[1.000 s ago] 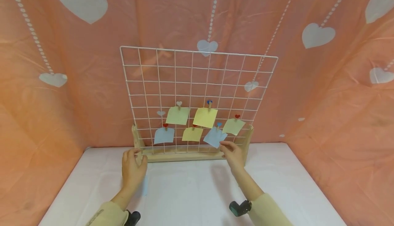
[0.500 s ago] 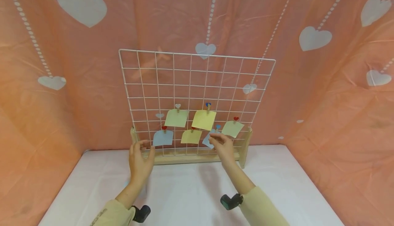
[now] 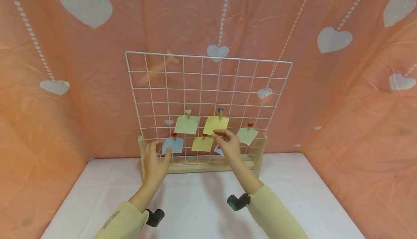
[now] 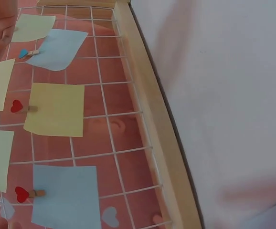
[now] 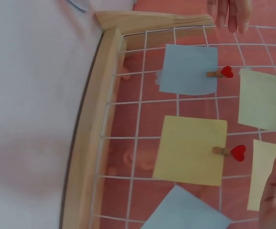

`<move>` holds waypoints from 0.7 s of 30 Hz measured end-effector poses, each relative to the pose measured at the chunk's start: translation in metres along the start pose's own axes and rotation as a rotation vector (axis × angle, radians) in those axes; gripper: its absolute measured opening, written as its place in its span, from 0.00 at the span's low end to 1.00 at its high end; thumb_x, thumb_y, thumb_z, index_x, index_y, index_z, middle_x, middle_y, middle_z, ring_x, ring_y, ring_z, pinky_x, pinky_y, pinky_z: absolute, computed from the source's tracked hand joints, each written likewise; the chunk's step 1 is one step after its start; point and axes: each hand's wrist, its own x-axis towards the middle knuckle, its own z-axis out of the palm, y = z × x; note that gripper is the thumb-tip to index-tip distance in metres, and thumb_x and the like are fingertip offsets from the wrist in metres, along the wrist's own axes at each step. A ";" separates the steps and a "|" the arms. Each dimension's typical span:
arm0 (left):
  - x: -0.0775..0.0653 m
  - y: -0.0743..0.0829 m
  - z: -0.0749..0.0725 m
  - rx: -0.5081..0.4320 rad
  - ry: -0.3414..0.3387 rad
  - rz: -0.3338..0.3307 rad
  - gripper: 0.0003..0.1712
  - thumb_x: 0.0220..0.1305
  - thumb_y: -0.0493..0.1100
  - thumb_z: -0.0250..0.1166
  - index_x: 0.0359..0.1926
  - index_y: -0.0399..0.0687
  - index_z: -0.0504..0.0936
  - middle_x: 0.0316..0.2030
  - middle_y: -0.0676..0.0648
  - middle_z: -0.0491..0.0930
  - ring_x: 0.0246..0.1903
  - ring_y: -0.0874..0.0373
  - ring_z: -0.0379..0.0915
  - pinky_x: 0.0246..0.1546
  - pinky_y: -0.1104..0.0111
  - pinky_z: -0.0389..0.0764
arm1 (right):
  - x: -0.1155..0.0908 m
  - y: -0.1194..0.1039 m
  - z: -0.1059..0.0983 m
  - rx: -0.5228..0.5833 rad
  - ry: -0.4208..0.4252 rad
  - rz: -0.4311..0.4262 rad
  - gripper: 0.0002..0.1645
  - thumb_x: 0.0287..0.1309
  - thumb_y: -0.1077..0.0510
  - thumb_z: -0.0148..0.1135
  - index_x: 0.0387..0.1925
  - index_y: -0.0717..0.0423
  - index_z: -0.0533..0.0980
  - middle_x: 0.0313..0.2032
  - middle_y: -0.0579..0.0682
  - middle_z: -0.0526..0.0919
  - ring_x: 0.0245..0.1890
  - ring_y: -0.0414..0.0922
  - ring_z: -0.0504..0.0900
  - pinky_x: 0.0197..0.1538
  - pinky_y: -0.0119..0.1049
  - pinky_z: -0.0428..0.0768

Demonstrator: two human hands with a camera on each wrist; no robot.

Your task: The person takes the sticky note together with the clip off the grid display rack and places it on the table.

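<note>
Several sticky notes hang from a white wire grid, pegged by small wooden clothespins with hearts. My left hand is raised at the grid's lower left, thumb and fingers apart, beside the left blue note. My right hand has its fingers loosely bent, fingertips at the lower edge of the upper yellow note. It covers most of the tilted blue note, which the left wrist view shows. Between the hands hangs the lower yellow note on a red-heart clothespin.
A wooden stand holds the grid upright on the white-covered table. Green notes hang at the upper left and the right. A pink curtain with white hearts closes off the back and sides.
My right hand has moved up and left, from the tilted blue note's lower corner to the upper yellow note. My left hand has come up and right to the left blue note.
</note>
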 end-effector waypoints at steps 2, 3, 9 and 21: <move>0.003 0.002 0.001 -0.015 0.009 0.001 0.18 0.59 0.32 0.63 0.49 0.30 0.73 0.43 0.33 0.72 0.42 0.44 0.70 0.40 0.64 0.73 | 0.003 -0.005 0.004 0.001 -0.002 -0.011 0.14 0.57 0.62 0.65 0.44 0.65 0.80 0.36 0.53 0.84 0.29 0.42 0.79 0.28 0.26 0.77; 0.004 0.003 0.002 -0.025 0.013 0.002 0.17 0.59 0.31 0.63 0.49 0.30 0.73 0.43 0.32 0.72 0.43 0.42 0.70 0.41 0.63 0.73 | 0.004 -0.007 0.005 -0.001 -0.002 -0.021 0.14 0.57 0.62 0.65 0.44 0.65 0.80 0.36 0.54 0.84 0.29 0.42 0.79 0.28 0.26 0.77; 0.016 0.013 0.008 -0.078 0.028 0.006 0.16 0.60 0.30 0.63 0.49 0.30 0.73 0.44 0.32 0.73 0.46 0.40 0.70 0.48 0.52 0.74 | 0.009 -0.017 0.015 -0.026 -0.002 -0.075 0.13 0.57 0.61 0.65 0.42 0.64 0.81 0.37 0.55 0.85 0.28 0.39 0.78 0.26 0.26 0.76; 0.029 0.018 0.016 -0.046 0.056 0.013 0.16 0.61 0.34 0.64 0.49 0.33 0.76 0.43 0.36 0.78 0.45 0.43 0.74 0.46 0.50 0.77 | 0.018 -0.031 0.029 -0.060 -0.026 -0.086 0.12 0.59 0.61 0.64 0.43 0.61 0.82 0.37 0.56 0.85 0.33 0.49 0.82 0.35 0.43 0.84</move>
